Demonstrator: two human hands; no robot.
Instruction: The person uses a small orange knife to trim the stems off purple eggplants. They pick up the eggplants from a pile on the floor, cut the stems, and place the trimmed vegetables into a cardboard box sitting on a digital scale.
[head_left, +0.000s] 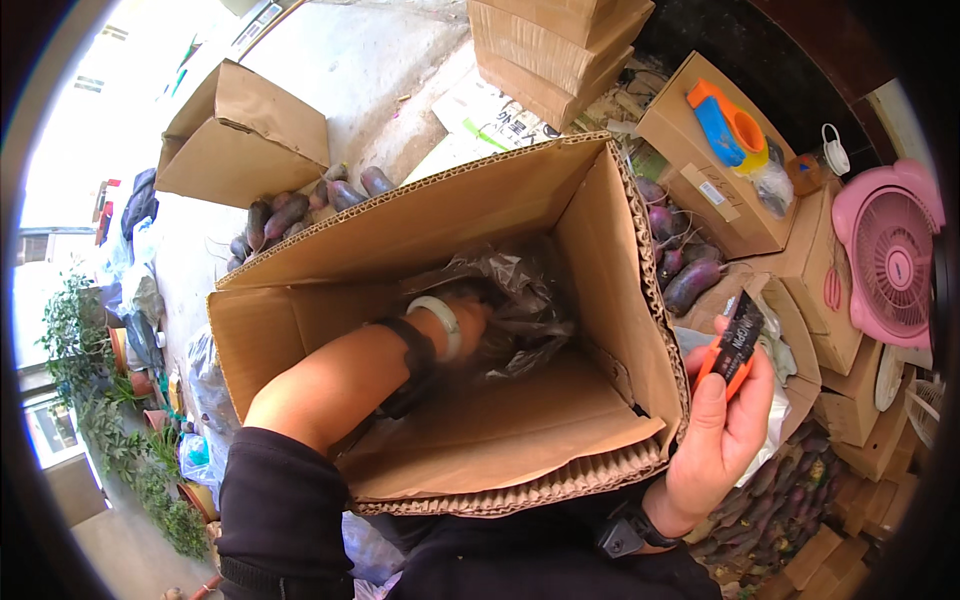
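Observation:
An open cardboard box (480, 450) stands tilted before me. My left hand (466, 322), with a pale bangle and a black strap on its arm, reaches inside to a crumpled clear plastic bag (517, 300). Its fingers are partly hidden in shadow and film, so their grip cannot be made out. Outside the box's right wall, my right hand (720, 412) holds an orange and black utility knife (731, 349) between thumb and fingers; whether its blade is out cannot be told.
Dark purple root vegetables (281, 217) lie behind the box, more (690, 281) at its right. Another carton (244, 135) stands at the back left, stacked cartons (551, 52) at the back. A tape dispenser (727, 127) rests on a box at right, near a pink fan (892, 259).

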